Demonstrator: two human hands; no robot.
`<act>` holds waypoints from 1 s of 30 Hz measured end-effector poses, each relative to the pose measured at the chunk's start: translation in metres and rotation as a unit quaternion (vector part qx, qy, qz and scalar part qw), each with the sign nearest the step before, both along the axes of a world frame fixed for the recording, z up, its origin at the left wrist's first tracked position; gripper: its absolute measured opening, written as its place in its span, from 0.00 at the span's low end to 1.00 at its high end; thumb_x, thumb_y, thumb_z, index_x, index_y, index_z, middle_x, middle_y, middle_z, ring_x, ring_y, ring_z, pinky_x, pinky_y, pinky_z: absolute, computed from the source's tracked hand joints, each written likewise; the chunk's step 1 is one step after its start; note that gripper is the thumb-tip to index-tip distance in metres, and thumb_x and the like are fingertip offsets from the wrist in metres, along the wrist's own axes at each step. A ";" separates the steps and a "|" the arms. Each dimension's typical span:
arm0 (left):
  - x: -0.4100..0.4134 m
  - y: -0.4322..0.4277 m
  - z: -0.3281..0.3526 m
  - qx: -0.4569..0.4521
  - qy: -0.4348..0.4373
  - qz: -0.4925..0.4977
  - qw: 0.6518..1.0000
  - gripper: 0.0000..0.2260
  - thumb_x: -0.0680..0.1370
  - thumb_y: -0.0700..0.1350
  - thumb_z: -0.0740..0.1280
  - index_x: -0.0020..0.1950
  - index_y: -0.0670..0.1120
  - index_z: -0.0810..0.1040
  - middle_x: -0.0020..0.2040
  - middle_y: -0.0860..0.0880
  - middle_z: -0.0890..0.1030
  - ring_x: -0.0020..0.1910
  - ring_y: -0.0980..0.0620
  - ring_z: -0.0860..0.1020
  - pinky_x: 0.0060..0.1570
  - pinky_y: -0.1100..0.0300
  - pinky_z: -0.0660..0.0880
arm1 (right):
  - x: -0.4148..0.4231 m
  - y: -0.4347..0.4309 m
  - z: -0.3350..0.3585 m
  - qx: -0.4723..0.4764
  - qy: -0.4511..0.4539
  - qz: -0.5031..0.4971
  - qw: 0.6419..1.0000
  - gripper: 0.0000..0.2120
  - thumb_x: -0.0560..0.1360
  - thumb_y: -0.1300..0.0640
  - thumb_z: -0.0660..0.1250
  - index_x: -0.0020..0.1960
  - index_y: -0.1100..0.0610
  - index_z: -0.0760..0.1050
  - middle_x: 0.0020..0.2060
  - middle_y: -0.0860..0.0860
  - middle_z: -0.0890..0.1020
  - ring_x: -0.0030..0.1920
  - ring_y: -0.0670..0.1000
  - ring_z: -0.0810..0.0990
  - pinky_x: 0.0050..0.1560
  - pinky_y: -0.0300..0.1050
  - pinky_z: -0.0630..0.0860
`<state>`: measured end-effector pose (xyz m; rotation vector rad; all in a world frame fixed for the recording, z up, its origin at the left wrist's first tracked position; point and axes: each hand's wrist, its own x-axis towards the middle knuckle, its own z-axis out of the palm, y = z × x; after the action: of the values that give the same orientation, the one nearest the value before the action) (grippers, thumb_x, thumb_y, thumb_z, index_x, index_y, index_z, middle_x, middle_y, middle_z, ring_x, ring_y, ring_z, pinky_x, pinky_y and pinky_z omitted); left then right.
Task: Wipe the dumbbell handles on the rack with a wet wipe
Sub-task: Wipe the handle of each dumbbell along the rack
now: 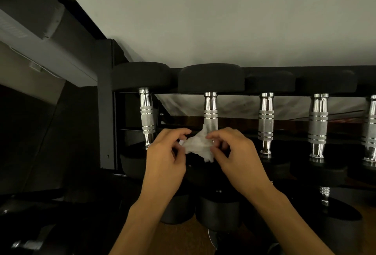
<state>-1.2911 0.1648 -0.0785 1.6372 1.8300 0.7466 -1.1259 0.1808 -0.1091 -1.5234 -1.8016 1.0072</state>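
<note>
A crumpled white wet wipe (198,145) is held between both hands in front of the second dumbbell handle (210,110). My left hand (166,157) pinches its left side and my right hand (234,153) pinches its right side. Several black dumbbells with chrome knurled handles lie side by side on the top tier of the black rack (105,112): the leftmost handle (147,116), a third handle (266,120) and a fourth handle (318,124). The wipe and my fingers hide the lower half of the second handle.
A lower tier holds more black dumbbells (219,212), one with a short chrome handle (325,194) at the right. A pale wall (223,21) rises behind the rack. A dark frame and grey equipment (30,21) stand at the left.
</note>
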 end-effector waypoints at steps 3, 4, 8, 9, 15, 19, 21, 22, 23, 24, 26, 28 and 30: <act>-0.016 -0.005 0.018 0.001 -0.025 0.040 0.999 0.16 0.75 0.33 0.67 0.55 0.54 0.80 0.48 0.58 0.80 0.47 0.60 0.79 0.48 0.67 0.77 | -0.016 0.001 0.013 -0.003 0.008 0.049 0.999 0.10 0.76 0.63 0.68 0.54 0.53 0.81 0.43 0.38 0.73 0.46 0.37 0.74 0.48 0.25 0.69; -0.024 -0.006 0.022 -0.011 -0.056 0.050 0.997 0.15 0.76 0.35 0.67 0.55 0.53 0.80 0.47 0.57 0.81 0.49 0.59 0.80 0.49 0.66 0.77 | -0.020 0.001 0.020 -0.017 0.030 0.052 0.998 0.08 0.76 0.62 0.68 0.52 0.53 0.81 0.44 0.40 0.75 0.46 0.39 0.75 0.47 0.26 0.70; -0.048 -0.010 0.028 -0.083 -0.106 -0.019 0.991 0.19 0.72 0.41 0.73 0.61 0.54 0.78 0.52 0.58 0.81 0.54 0.59 0.78 0.50 0.67 0.75 | -0.042 0.014 0.044 -0.173 0.201 0.030 0.964 0.07 0.77 0.62 0.66 0.47 0.55 0.83 0.38 0.45 0.83 0.39 0.39 0.80 0.40 0.30 0.74; -0.050 -0.011 0.025 -0.087 -0.080 -0.034 0.992 0.19 0.70 0.43 0.75 0.60 0.54 0.78 0.51 0.59 0.81 0.53 0.61 0.78 0.48 0.70 0.74 | -0.049 0.018 0.045 -0.210 0.235 0.031 0.949 0.07 0.77 0.63 0.66 0.47 0.57 0.83 0.35 0.47 0.83 0.36 0.40 0.80 0.38 0.32 0.74; -0.082 -0.009 0.012 -0.004 -0.007 0.069 0.998 0.09 0.70 0.38 0.73 0.48 0.48 0.83 0.43 0.57 0.80 0.43 0.60 0.78 0.39 0.73 0.71 | -0.064 0.037 0.041 -0.371 0.364 0.015 0.854 0.08 0.76 0.66 0.65 0.51 0.67 0.81 0.27 0.53 0.72 0.29 0.48 0.67 0.33 0.40 0.68; -0.105 -0.006 0.020 0.010 0.022 0.064 0.998 0.10 0.71 0.37 0.72 0.45 0.51 0.84 0.42 0.57 0.81 0.43 0.58 0.79 0.40 0.68 0.74 | -0.055 0.050 0.038 -0.380 0.392 0.007 0.838 0.13 0.70 0.62 0.66 0.53 0.64 0.82 0.26 0.52 0.70 0.28 0.47 0.66 0.35 0.42 0.67; -0.116 -0.004 0.025 -0.012 -0.018 0.078 0.997 0.10 0.73 0.38 0.71 0.47 0.53 0.84 0.42 0.56 0.84 0.43 0.58 0.81 0.42 0.67 0.77 | -0.053 0.056 0.034 -0.351 0.364 -0.007 0.863 0.10 0.74 0.66 0.65 0.52 0.62 0.82 0.26 0.51 0.71 0.29 0.47 0.67 0.35 0.42 0.67; -0.121 -0.003 0.029 -0.023 -0.054 0.090 0.994 0.10 0.74 0.38 0.71 0.48 0.54 0.84 0.42 0.55 0.84 0.44 0.58 0.82 0.43 0.67 0.78 | -0.052 0.058 0.032 -0.331 0.327 -0.008 0.885 0.09 0.75 0.67 0.65 0.51 0.60 0.82 0.26 0.52 0.72 0.29 0.47 0.68 0.35 0.41 0.68; -0.126 -0.001 0.032 -0.028 -0.092 0.100 0.990 0.11 0.74 0.38 0.70 0.48 0.53 0.84 0.42 0.55 0.85 0.44 0.58 0.82 0.44 0.67 0.78 | -0.053 0.059 0.030 -0.311 0.278 -0.001 0.909 0.09 0.76 0.66 0.66 0.50 0.58 0.83 0.27 0.52 0.74 0.29 0.47 0.69 0.35 0.40 0.69; -0.130 0.001 0.035 -0.029 -0.124 0.106 0.986 0.10 0.75 0.37 0.69 0.48 0.52 0.84 0.42 0.54 0.85 0.44 0.57 0.83 0.44 0.67 0.78 | -0.054 0.061 0.028 -0.293 0.228 0.011 0.929 0.08 0.76 0.65 0.66 0.49 0.56 0.83 0.28 0.52 0.76 0.30 0.47 0.71 0.35 0.39 0.70; -0.133 0.006 0.037 -0.034 -0.147 0.105 0.983 0.09 0.76 0.37 0.68 0.48 0.51 0.83 0.42 0.52 0.85 0.43 0.56 0.82 0.44 0.67 0.77 | -0.059 0.062 0.024 -0.243 0.127 0.037 0.961 0.08 0.76 0.63 0.68 0.47 0.52 0.82 0.32 0.51 0.81 0.33 0.46 0.75 0.36 0.35 0.72; -0.128 0.012 0.036 -0.048 -0.133 0.082 0.987 0.07 0.77 0.38 0.66 0.46 0.48 0.82 0.41 0.50 0.83 0.43 0.51 0.81 0.44 0.64 0.77 | -0.066 0.058 0.023 -0.158 0.047 0.043 0.985 0.07 0.76 0.60 0.69 0.49 0.48 0.81 0.41 0.47 0.83 0.41 0.44 0.79 0.41 0.33 0.73; -0.119 0.018 0.034 -0.067 -0.135 0.049 0.987 0.06 0.78 0.38 0.64 0.45 0.45 0.80 0.37 0.52 0.81 0.39 0.52 0.79 0.41 0.62 0.75 | -0.077 0.052 0.028 -0.103 0.062 0.058 0.991 0.10 0.73 0.55 0.72 0.53 0.46 0.80 0.50 0.44 0.80 0.51 0.43 0.79 0.49 0.36 0.73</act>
<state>-1.4096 0.1832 -0.0442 1.3001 1.7345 0.8256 -1.2032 0.2326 -0.0811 -1.4517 -1.7594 1.3510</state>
